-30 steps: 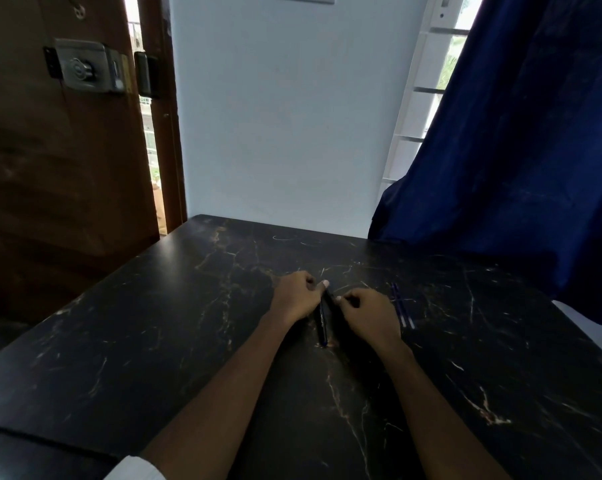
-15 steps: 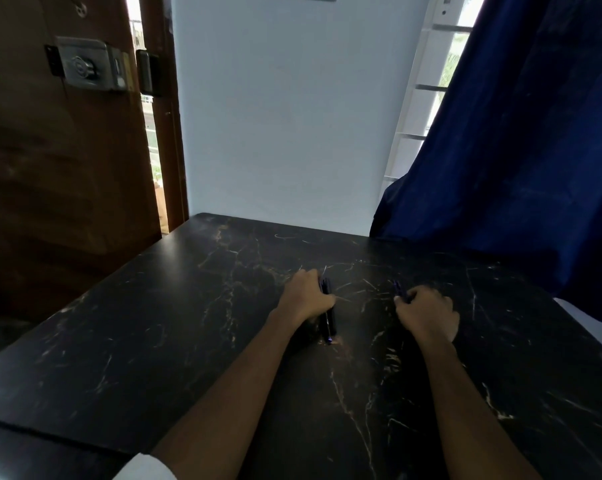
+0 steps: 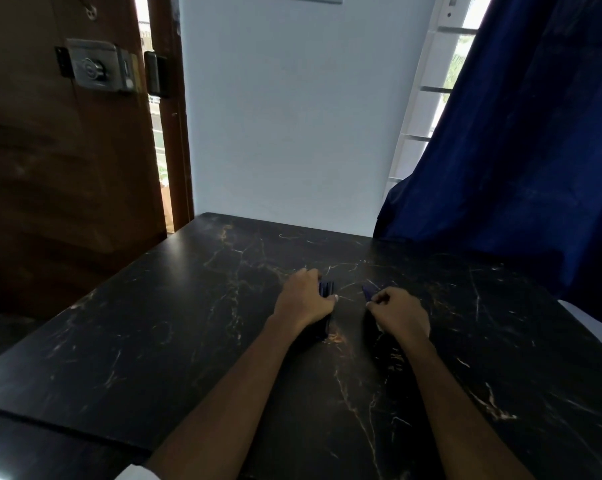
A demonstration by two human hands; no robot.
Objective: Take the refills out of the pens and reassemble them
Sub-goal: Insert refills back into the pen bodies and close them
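We are resting both forearms on the black, gold-veined table point(image 3: 188, 341), with our two hands lying near each other at its middle but not touching.

Our left hand point(image 3: 303, 301) is lying knuckles up with its grip curled down over a dark pen point(image 3: 326, 289). One end of the pen is poking out past the fingers toward the wall, and the other end is showing below the heel of the hand, down on the table. The thumb is pressing along the pen's right side. We cannot tell whether this is a single pen or two lying side by side.

Our right hand point(image 3: 398, 313) is also curled tight, its grip pinching a blue pen point(image 3: 370, 292) between thumb and forefinger. Only the far tip is showing, slanting up and to the left. The rest is hidden under the hand.

A white sleeve point(image 3: 133, 474) is peeking in at the bottom edge. Beyond the table a pale wall point(image 3: 292, 116) is standing between a brown wooden door point(image 3: 50, 185) with a metal lock point(image 3: 100, 65) on the left and a dark blue curtain point(image 3: 517, 150) on the right.
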